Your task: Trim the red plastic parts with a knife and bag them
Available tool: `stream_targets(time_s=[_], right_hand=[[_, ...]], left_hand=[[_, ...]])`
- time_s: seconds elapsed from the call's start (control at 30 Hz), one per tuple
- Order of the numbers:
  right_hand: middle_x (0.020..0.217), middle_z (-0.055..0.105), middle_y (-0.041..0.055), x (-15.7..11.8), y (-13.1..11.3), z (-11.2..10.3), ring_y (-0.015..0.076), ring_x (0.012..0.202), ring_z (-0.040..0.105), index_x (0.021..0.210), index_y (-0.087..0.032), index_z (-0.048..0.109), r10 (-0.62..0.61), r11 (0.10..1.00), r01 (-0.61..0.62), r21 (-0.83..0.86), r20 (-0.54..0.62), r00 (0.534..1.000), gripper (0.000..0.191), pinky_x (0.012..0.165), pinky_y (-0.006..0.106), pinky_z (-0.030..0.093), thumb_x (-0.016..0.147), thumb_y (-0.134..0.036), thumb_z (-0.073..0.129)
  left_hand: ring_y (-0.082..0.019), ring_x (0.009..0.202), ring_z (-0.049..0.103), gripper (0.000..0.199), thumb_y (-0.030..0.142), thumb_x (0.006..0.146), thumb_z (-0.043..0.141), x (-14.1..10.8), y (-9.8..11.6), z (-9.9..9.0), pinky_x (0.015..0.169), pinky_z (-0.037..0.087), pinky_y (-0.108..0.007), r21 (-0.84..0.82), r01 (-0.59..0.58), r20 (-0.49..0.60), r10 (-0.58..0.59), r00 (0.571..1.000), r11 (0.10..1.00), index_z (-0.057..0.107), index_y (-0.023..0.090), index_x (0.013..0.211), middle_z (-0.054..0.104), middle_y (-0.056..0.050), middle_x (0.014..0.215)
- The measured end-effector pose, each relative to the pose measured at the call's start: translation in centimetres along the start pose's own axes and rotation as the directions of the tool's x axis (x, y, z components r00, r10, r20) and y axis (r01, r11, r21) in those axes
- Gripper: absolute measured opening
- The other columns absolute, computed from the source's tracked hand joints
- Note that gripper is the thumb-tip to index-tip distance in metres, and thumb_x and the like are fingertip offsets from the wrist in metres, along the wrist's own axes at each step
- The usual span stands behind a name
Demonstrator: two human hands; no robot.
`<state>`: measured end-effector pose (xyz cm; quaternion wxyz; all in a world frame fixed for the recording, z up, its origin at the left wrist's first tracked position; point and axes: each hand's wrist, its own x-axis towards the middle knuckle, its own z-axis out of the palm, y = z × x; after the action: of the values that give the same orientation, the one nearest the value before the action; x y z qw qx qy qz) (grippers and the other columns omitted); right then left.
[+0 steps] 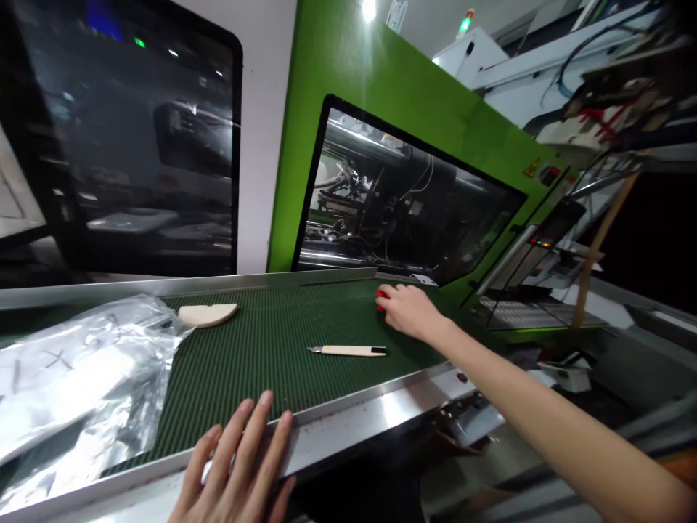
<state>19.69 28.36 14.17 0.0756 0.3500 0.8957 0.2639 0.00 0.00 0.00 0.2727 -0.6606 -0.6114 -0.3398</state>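
Two hands work at a ribbed green conveyor table (255,370) before a green moulding machine (348,87). A foil bag (70,378) lies left, a craft knife (348,351) mid-belt, a cream moulded piece (208,314) far. The right hand (411,311) closes its fingers (400,289) over a red object (380,299); the left hand (237,465) rests open on the near steel rim (353,421).

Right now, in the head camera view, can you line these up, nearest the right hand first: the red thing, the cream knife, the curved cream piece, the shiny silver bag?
From the right hand:
1. Small red object, touching the hand, right side.
2. Cream-handled craft knife, middle.
3. Curved cream piece, left.
4. Crinkled silver foil bag, far left.
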Motion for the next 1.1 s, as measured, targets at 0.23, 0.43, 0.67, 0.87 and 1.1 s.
stream_targets(time_s=[0.23,0.43,0.67,0.87,1.1], right_hand=[[0.118,0.059,0.007,0.9,-9.1,-3.4,0.0192,0.104,0.058,0.109,-0.016,0.061,-0.097,0.967,0.155,0.201,-0.273,0.957,0.024,0.09,0.042,0.051,0.091,-0.032,0.059],[0.118,0.058,0.0083,-5.8,-9.5,-6.6,0.0171,0.107,0.057,0.113,-0.017,0.059,0.031,0.815,0.313,0.488,-0.576,0.817,0.022,0.092,0.036,0.051,0.094,-0.021,0.047],[0.122,0.062,-0.0011,-15.3,-14.3,-11.1,0.017,0.114,0.059,0.118,-0.038,0.057,-0.192,-0.015,0.594,0.804,-0.585,0.788,0.041,0.099,0.036,0.049,0.085,-0.015,0.062],[0.141,0.05,0.0039,-9.9,-12.5,-5.5,0.0212,0.113,0.058,0.132,-0.033,0.054,-0.068,0.458,0.289,0.841,-0.291,0.954,0.049,0.086,0.033,0.054,0.086,-0.047,0.06],[0.099,0.073,0.0056,-3.2,-8.3,0.9,0.0223,0.081,0.068,0.111,-0.027,0.071,0.039,0.657,-0.081,0.749,0.074,0.996,0.028,0.083,0.047,0.05,0.086,-0.036,0.064]], left_hand=[[-0.029,0.139,0.036,0.067,0.045,0.084,0.066,-0.5,0.3,-0.9,0.119,0.01,-0.041,0.052,0.003,0.083,-0.008,0.997,0.999,0.044,0.023,0.143,0.041,-0.011,0.151],[-0.026,0.143,0.027,0.052,0.017,0.093,0.048,-0.4,2.7,-5.4,0.115,0.025,-0.046,-0.241,0.226,0.168,-0.189,0.968,0.944,0.039,0.029,0.143,0.037,-0.007,0.153],[-0.019,0.108,0.064,0.043,0.041,0.096,0.049,4.3,2.5,-13.7,0.093,0.051,-0.034,-0.642,0.766,0.754,-0.159,0.637,0.024,0.045,0.032,0.137,0.063,-0.007,0.124],[-0.016,0.065,0.07,0.029,0.033,0.091,0.059,0.4,4.4,-15.2,0.056,0.05,-0.02,-0.531,0.609,0.846,-0.322,0.426,-0.589,0.056,0.02,0.117,0.07,-0.008,0.087],[-0.026,0.094,0.069,0.047,0.019,0.084,0.068,-3.4,6.5,-17.0,0.08,0.052,-0.032,-0.551,0.517,0.83,-0.499,0.251,-0.656,0.052,0.024,0.128,0.06,-0.005,0.104]])
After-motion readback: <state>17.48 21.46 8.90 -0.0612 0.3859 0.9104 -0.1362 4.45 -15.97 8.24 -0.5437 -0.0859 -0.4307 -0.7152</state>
